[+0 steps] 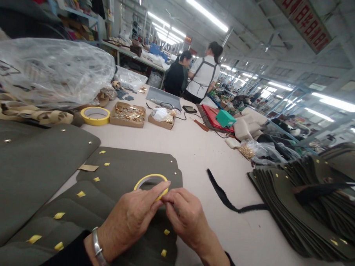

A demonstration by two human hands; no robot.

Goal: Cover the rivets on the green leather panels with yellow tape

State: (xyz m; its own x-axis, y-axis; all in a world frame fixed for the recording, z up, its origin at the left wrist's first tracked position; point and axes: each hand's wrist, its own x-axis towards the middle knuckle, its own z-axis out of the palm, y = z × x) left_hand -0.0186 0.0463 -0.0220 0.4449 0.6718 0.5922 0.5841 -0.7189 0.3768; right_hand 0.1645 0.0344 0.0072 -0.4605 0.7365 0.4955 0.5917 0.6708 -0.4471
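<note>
My left hand (132, 215) is closed round a roll of yellow tape (147, 178), held tilted above the dark green panels. Against the roll's right edge, my right hand (185, 213) pinches with thumb and forefinger; its fingertips touch those of my left hand, and whatever they grip is too small to make out. Under both hands lie overlapping dark green panels (129, 160) with small yellow tape pieces (81, 194) stuck on them. Metal eyelets show near the panel corners. A larger plain green panel (31, 169) lies to the left.
Across the table stand another yellow tape roll (95, 116), a box of gold metal parts (127, 115) and a smaller box (162, 117). A black strip (224, 196) and stacked green panels (303, 209) lie right. Plastic wrap (56, 69) bulges at left. Two people (203, 77) are beyond.
</note>
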